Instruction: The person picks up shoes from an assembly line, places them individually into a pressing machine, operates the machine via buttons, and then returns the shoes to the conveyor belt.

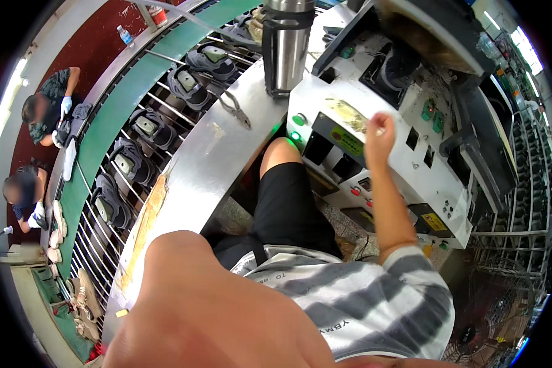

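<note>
My right hand (380,130) is raised over the white top panel of a machine (313,92), its fingers curled in and the thumb bent toward them. If they pinch anything, it is too small to make out. Beside these fingers, a yellowish stained patch (348,115) marks the panel. My left arm (190,288) is bent close under the camera, large and blurred; its hand lies outside the picture. Pliers (235,110) rest on the metal ledge (196,165) left of the machine. At its far end stands a steel flask (290,58) in a dark holder.
Several grey shoes (187,86) sit along a roller rack (159,104) on the left, beside a green conveyor belt (98,144). Beyond it, two people (49,107) in gloves handle shoes. Green and red buttons (354,191) dot the machine front. A caged fan (487,306) stands lower right.
</note>
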Available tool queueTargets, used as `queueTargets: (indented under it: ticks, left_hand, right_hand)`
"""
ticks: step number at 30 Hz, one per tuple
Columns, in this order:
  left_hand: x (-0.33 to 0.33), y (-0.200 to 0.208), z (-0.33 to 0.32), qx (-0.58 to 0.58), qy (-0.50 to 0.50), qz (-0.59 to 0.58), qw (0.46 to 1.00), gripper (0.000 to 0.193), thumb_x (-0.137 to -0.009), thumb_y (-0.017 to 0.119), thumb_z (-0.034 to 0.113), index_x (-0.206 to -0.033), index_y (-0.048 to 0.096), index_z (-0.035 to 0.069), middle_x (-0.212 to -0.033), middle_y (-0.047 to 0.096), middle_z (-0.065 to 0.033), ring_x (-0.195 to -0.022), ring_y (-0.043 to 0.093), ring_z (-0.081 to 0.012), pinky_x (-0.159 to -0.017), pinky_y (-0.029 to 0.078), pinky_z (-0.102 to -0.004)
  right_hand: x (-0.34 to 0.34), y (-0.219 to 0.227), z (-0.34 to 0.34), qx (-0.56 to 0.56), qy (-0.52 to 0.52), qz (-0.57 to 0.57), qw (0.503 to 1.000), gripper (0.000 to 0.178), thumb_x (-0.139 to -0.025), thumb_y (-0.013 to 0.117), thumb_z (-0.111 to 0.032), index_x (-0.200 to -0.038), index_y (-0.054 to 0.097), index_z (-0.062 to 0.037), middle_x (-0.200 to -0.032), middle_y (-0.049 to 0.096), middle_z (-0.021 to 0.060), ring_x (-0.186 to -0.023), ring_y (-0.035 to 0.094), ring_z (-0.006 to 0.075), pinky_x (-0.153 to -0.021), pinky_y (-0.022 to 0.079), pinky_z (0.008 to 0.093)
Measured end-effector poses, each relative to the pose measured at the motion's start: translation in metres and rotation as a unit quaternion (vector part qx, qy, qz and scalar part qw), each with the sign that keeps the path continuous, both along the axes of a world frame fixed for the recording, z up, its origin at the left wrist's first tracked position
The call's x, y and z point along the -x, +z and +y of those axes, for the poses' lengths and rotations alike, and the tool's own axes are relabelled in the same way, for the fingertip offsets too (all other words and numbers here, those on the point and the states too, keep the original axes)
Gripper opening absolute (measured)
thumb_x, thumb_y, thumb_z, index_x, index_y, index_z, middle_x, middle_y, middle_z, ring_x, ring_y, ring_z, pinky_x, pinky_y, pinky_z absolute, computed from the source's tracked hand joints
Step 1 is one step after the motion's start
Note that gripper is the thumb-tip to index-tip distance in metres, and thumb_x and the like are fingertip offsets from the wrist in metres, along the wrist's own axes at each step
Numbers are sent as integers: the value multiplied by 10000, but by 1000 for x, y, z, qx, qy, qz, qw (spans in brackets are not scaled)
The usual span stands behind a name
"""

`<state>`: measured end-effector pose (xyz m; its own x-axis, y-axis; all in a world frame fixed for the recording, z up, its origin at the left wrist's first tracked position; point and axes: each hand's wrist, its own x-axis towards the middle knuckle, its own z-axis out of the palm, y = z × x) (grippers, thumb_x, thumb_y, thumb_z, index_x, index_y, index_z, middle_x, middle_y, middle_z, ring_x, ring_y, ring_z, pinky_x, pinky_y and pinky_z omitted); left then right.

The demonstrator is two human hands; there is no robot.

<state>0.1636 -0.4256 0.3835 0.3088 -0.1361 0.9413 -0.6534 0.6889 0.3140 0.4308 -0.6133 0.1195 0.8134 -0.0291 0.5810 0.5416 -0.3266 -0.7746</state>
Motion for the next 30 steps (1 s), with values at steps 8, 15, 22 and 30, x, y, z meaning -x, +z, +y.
queueTargets:
  ticks: [8,15,22,30]
  left_hand:
    - [-1,3,55,22,27,-12,999,309,-837,555,12,-1109,534,157,-617,530,-56,-451,450,-140,-401,330,-267]
    - [-9,-100,126,97,99,240,961,264,-816,605,96,-1062,511,113,-657,484,-45,-500,417,-167,-473,368,-311]
    - [74,-338,164,216,419,658,588,94,-792,504,7,-863,497,68,-678,413,16,-570,392,-102,-598,399,-269]
    - [139,-374,132,128,387,745,528,116,-854,515,72,-950,575,44,-710,543,-18,-611,508,-108,-595,426,-224]
  right_hand:
    - [-202,81,-18,247,-314,186,897,841,-694,676,-531,-1374,397,-124,-1362,425,226,-1238,447,383,-1027,380,444]
    - [-327,47,-61,209,-198,260,922,1202,-510,827,-501,-1406,271,76,-1424,357,270,-1326,360,372,-1095,316,387]
    - [-289,98,-34,156,-214,232,936,1046,-465,808,-304,-1331,376,92,-1346,462,236,-1235,466,317,-1019,403,360]
    - [-211,153,-73,15,-135,164,977,878,-566,785,-333,-1292,467,44,-1242,562,182,-1133,549,292,-937,436,358]
